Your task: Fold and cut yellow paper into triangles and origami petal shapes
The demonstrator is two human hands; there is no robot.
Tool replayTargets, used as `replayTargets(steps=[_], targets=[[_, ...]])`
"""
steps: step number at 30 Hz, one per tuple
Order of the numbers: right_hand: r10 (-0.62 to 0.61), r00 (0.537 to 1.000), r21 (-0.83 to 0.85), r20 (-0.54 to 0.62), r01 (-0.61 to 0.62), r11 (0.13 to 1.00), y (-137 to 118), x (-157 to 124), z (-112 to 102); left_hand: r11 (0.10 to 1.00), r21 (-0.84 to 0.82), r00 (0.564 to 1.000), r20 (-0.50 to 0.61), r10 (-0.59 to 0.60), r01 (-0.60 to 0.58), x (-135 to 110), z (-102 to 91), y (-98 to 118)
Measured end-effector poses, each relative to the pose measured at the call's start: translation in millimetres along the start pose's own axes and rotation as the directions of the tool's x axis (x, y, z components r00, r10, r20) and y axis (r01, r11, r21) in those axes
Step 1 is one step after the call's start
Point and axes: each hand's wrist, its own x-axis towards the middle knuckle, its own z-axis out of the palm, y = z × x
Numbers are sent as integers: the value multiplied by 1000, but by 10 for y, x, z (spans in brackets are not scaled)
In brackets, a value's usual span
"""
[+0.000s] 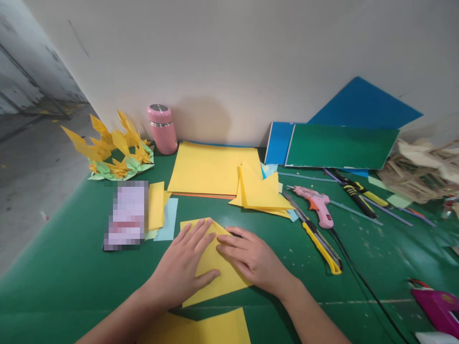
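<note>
Yellow paper (225, 282) sits mid front edge of the table (71, 286). Left hand (182, 270) and right hand (253, 258) lie flat on it, fingers stretched, slightly apart, pressing, not gripping. Paper looks thin, light, floppy and easily creased; best pinched at a free corner.

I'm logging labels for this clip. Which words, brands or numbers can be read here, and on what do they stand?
None can be read.
The lilac item: pixelated, unreadable.
The magenta object: a small gold mark, too small to read.
On the yellow paper, pink bottle, glue gun and utility knife no lettering shows.
</note>
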Motion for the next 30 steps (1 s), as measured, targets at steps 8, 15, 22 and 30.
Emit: replayTargets(steps=[8,15,22,30], targets=[[-4,1000,-13,10,4,1000,-14,6,-3,1000,-16,1000,-8,-3,3,0,-3,7],[-3,1000,-26,-3,3,1000,-27,8,3,1000,-2,1000,-6,-1,1,1,-1,4],[9,1000,-19,-1,-9,1000,-24,14,8,999,-25,1000,3,-25,25,4,-18,10],[19,1000,-10,-14,-19,1000,-28,21,4,999,-31,1000,10,-20,21,-3,-9,0]])
